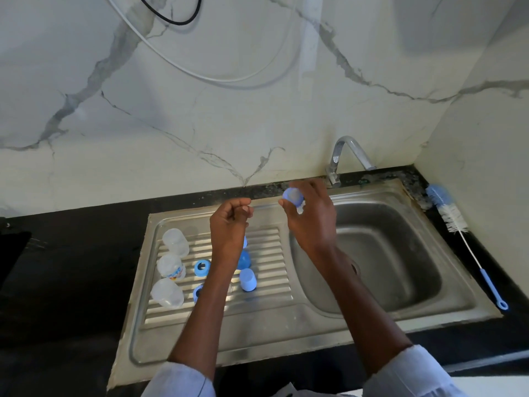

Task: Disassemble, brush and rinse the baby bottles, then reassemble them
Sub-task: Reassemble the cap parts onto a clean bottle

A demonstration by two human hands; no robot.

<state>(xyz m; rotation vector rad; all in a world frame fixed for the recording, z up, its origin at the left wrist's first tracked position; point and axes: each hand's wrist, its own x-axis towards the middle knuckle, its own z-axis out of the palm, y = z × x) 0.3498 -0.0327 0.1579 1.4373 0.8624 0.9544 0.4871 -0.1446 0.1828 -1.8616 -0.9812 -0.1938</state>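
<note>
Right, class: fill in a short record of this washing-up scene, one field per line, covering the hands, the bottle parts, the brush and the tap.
right hand: holds a blue ring with a clear teat, above the sink's left edge
left hand: fingers curled, nothing visible in it
drainboard: three clear bottles in a column at left; blue rings and caps beside them
bottle brush: lies on the dark counter, right of the sink
tap: no water seen running

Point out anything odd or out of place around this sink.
Nothing is spilled or broken. The bottle brush lies on the dark counter right of the sink, away from the bottle bodies on the drainboard. Grime marks the sink's back right corner.
</note>
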